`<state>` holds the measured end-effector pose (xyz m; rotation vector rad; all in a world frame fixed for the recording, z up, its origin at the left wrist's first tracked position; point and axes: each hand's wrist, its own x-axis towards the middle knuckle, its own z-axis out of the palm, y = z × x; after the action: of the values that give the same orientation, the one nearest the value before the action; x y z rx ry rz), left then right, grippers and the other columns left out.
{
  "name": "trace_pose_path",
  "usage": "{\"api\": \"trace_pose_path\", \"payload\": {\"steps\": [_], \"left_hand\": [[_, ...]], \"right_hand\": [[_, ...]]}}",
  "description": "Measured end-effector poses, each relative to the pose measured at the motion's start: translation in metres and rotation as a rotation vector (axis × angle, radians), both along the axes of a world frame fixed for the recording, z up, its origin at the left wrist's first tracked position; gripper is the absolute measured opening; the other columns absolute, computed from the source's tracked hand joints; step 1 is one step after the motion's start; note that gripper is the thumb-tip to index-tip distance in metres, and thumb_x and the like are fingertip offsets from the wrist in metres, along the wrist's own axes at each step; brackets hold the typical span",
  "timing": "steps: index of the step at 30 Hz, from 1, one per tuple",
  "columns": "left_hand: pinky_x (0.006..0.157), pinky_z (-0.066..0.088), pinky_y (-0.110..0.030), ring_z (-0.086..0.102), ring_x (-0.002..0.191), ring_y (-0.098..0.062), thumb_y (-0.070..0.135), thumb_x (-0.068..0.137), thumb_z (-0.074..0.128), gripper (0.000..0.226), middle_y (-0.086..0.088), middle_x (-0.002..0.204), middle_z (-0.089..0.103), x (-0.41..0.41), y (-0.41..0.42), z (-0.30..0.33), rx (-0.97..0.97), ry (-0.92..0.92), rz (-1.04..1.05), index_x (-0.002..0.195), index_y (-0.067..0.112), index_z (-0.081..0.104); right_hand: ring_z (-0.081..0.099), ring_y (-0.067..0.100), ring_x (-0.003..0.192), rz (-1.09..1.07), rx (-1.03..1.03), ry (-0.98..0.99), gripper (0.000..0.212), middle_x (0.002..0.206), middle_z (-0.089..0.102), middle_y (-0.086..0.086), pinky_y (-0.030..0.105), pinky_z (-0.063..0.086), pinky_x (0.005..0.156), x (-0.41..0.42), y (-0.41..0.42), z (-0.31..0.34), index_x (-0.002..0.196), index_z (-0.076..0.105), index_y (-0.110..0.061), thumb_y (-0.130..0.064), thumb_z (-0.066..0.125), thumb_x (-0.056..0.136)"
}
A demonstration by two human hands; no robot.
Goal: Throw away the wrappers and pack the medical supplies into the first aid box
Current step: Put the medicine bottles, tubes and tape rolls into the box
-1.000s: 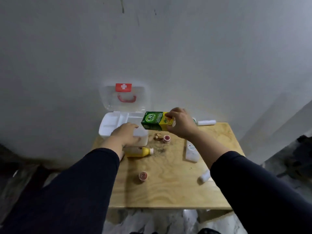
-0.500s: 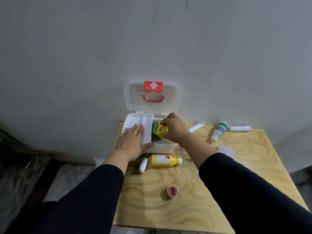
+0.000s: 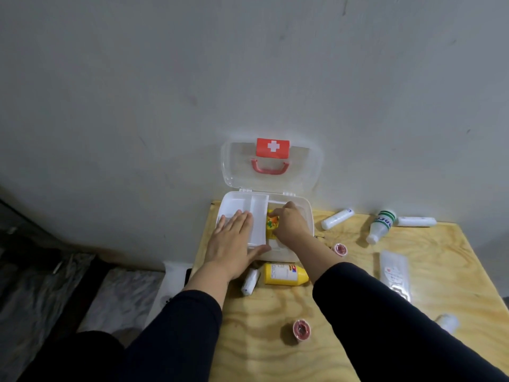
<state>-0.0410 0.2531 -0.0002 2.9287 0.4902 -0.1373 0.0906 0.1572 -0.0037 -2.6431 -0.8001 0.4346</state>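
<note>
The white first aid box stands open at the table's back left, its clear lid leaning on the wall. My left hand lies flat, fingers apart, on the box's white inner tray. My right hand reaches into the box beside the tray, fingers closed on the green and yellow carton, which sits low inside and is mostly hidden. A yellow bottle and a white roll lie just in front of the box.
On the wooden table lie two red tape rolls, a green-striped white bottle, white rolls and a flat clear packet. The wall rises right behind the box. The floor drops off left of the table.
My right hand has carried the carton from above the table down into the box. My left hand stays on the tray. The view has shifted left and nearer the box.
</note>
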Motion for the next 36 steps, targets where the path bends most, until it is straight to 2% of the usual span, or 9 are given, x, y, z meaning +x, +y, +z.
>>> {"api": "trace_pose_path", "payload": {"steps": [4,9,13,18,22,26,31,36], "left_hand": [[0.122,-0.005,-0.038,-0.003,0.150,-0.013,0.071,0.086,0.018,0.090,0.000,0.163,0.003,0.001,0.000,-0.001,0.017,0.015,0.002,0.153,0.014,0.004],[0.122,-0.003,-0.039,-0.004,0.149,-0.013,0.073,0.085,0.015,0.090,0.001,0.162,0.000,0.001,0.003,-0.005,0.050,0.027,-0.002,0.153,0.014,0.002],[0.122,-0.003,-0.038,-0.005,0.149,-0.011,0.072,0.087,0.018,0.089,0.001,0.162,-0.001,0.001,0.004,-0.011,0.053,0.013,-0.002,0.153,0.014,0.002],[0.122,0.000,-0.039,-0.002,0.149,-0.012,0.075,0.084,0.018,0.092,0.002,0.162,0.003,0.002,0.004,-0.015,0.053,-0.014,0.008,0.153,0.015,0.006],[0.122,0.000,-0.038,-0.001,0.149,-0.012,0.077,0.074,0.007,0.101,0.002,0.162,0.003,0.004,0.003,-0.012,0.054,-0.005,0.012,0.153,0.015,0.006],[0.123,0.000,-0.039,-0.001,0.149,-0.012,0.078,0.074,0.007,0.101,0.001,0.162,0.003,0.004,0.004,-0.014,0.075,0.000,0.007,0.153,0.014,0.006],[0.122,0.001,-0.039,0.001,0.150,-0.014,0.077,0.078,0.010,0.098,0.000,0.162,0.005,0.006,0.005,-0.016,0.086,-0.007,0.002,0.153,0.014,0.007],[0.122,0.002,-0.040,0.002,0.150,-0.014,0.075,0.077,0.012,0.098,-0.001,0.162,0.006,0.005,0.005,-0.015,0.061,-0.018,0.004,0.153,0.014,0.009]], "right_hand": [[0.056,0.027,0.113,0.039,0.053,-0.022,0.034,0.128,0.050,0.009,0.031,0.044,0.096,0.000,-0.013,0.019,0.121,0.062,-0.015,-0.007,0.058,0.088],[0.061,0.025,0.101,-0.017,0.234,-0.104,0.031,0.121,0.057,0.009,0.028,0.046,0.082,-0.004,-0.058,0.045,0.115,0.066,-0.014,-0.007,0.056,0.087],[0.060,0.027,0.103,-0.176,0.223,-0.125,0.031,0.119,0.060,0.011,0.026,0.042,0.079,0.007,-0.113,0.042,0.112,0.067,-0.013,-0.007,0.056,0.084],[0.056,0.031,0.111,-0.431,0.131,-0.125,0.028,0.118,0.060,0.013,0.035,0.048,0.087,0.009,-0.179,0.013,0.111,0.068,-0.014,-0.011,0.057,0.085],[0.045,0.032,0.119,-0.667,0.031,-0.066,0.032,0.124,0.052,0.010,0.040,0.047,0.087,0.000,-0.219,-0.011,0.116,0.062,-0.018,-0.031,0.057,0.088],[0.043,0.033,0.117,-0.762,0.026,-0.018,0.039,0.121,0.049,0.011,0.042,0.047,0.087,-0.011,-0.234,-0.029,0.117,0.058,-0.020,-0.042,0.058,0.084],[0.047,0.035,0.113,-0.793,0.093,-0.034,0.037,0.117,0.054,0.014,0.040,0.044,0.087,-0.015,-0.232,-0.037,0.116,0.056,-0.018,-0.033,0.059,0.082],[0.046,0.032,0.116,-0.822,0.126,-0.056,0.041,0.122,0.055,0.009,0.039,0.045,0.086,-0.012,-0.241,-0.023,0.118,0.056,-0.018,-0.028,0.062,0.078]]}}
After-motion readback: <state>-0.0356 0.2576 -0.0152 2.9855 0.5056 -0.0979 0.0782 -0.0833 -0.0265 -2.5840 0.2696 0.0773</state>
